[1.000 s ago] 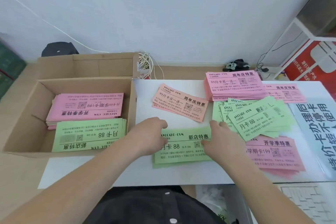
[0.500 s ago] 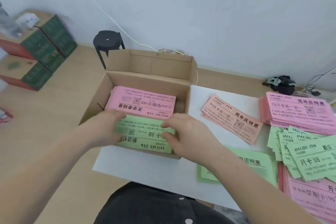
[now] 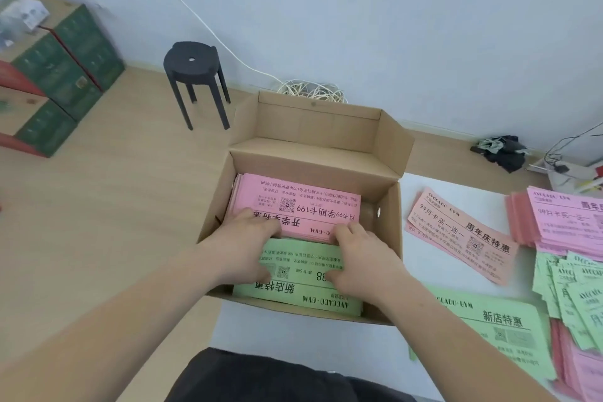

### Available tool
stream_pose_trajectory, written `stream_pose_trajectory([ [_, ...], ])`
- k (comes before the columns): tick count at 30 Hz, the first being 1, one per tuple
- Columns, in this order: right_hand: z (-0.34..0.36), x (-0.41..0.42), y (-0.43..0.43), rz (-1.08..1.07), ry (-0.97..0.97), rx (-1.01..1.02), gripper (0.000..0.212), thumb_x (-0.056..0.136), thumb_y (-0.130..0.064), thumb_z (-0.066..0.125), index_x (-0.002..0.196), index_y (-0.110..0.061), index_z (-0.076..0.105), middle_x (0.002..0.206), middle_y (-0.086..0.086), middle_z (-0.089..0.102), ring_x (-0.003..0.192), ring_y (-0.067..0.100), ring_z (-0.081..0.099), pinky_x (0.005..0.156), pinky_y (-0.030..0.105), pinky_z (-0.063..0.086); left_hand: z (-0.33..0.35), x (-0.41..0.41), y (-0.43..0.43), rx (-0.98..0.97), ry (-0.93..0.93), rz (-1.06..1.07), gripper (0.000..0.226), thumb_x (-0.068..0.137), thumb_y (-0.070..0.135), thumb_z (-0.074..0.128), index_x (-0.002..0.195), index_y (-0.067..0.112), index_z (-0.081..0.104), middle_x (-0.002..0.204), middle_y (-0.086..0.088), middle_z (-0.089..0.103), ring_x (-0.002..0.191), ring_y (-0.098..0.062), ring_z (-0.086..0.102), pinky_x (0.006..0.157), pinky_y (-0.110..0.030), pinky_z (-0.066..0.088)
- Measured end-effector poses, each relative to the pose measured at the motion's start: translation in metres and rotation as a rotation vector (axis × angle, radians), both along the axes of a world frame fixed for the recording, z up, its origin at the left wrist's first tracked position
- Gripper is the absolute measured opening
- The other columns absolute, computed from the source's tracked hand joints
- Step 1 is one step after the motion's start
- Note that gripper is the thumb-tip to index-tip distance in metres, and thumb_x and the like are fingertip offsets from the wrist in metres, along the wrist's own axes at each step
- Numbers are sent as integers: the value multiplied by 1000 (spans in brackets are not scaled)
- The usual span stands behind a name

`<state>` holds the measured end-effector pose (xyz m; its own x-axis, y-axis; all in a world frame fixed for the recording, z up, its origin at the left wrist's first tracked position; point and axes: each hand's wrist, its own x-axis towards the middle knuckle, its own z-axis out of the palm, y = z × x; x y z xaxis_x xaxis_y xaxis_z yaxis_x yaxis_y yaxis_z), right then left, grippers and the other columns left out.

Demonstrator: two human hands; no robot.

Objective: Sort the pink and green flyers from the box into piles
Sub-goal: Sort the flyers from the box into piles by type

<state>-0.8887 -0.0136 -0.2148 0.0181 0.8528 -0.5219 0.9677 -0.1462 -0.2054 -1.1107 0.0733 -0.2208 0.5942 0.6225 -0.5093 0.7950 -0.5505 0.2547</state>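
Left hand point(image 3: 248, 246) and right hand point(image 3: 363, 258) grip the green flyer stack point(image 3: 293, 297) in the cardboard box point(image 3: 389, 232). Their fingers curl over its far edge.

hands: left hand point(image 3: 243, 248), right hand point(image 3: 362, 263), both bare | forearms: bare, uncovered to frame edge | garment point(image 3: 261, 378): black fabric, lower frame centre

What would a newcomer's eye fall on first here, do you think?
The left hand and right hand grip the green flyer stack in the cardboard box at centre, the pink flyer stack behind it. Sorted pink piles and green piles cover the white table at right.
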Motion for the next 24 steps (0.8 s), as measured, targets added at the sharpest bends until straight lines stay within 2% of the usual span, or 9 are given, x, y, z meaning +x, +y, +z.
stream_pose_trajectory([
  [5,15,9,3,79,50,-57,64,79,-47,79,133,-29,50,128,-7,53,123,18,44,105,34,43,24,-22,-11,-101,-155,-71,39,93,52,69,128,36,65,115,18,51,111,-5,36,102,-26,37],
  [8,30,14,-8,127,91,-58,71,76,-56,80,137,-37,49,133,-15,50,124,12,43,105,27,39,40,-42,-26,-228,-196,-68,36,99,61,55,126,42,69,136,26,45,132,1,32,111,-24,34],
  [12,40,16,-18,82,192,-58,59,71,-58,84,115,-41,49,130,-22,43,119,5,44,97,24,41,40,-53,-39,-226,-235,0,35,100,66,43,122,54,68,160,27,27,149,3,11,122,-27,25],
  [14,38,15,-19,102,234,-36,45,74,-53,84,100,-38,50,138,-21,41,129,5,38,106,26,38,36,-54,-42,-164,-292,16,40,97,70,39,111,52,72,161,25,29,151,2,8,123,-31,25],
  [16,36,15,-22,118,281,-35,36,81,-42,81,90,-34,48,139,-17,50,132,8,42,108,29,39,31,-53,-44,-11,-405,31,35,94,64,46,100,44,74,156,20,40,149,-2,19,119,-35,33],
  [18,33,14,-28,101,321,-97,34,86,-33,76,89,-31,43,108,-14,61,101,10,56,88,33,49,36,-45,-45,57,-439,66,19,91,52,62,107,41,65,146,20,50,143,-3,35,114,-36,40],
  [19,32,13,-30,99,334,-127,33,88,-30,74,91,-30,41,94,-12,59,87,12,54,78,34,49,39,-39,-46,35,-404,69,30,90,48,67,118,42,58,143,22,51,139,-4,40,113,-35,41],
  [21,30,11,-32,108,333,-120,29,90,-23,69,94,-29,40,86,-10,55,81,16,53,73,37,48,43,-21,-46,-55,-198,47,54,94,48,67,143,42,44,141,21,54,133,-7,49,109,-32,43],
  [24,33,7,-29,76,327,-32,30,92,-17,64,96,-32,39,91,-11,57,86,18,55,73,40,51,50,17,-43,-94,-41,-56,45,98,50,59,142,41,51,131,12,63,120,-15,57,95,-34,50],
])
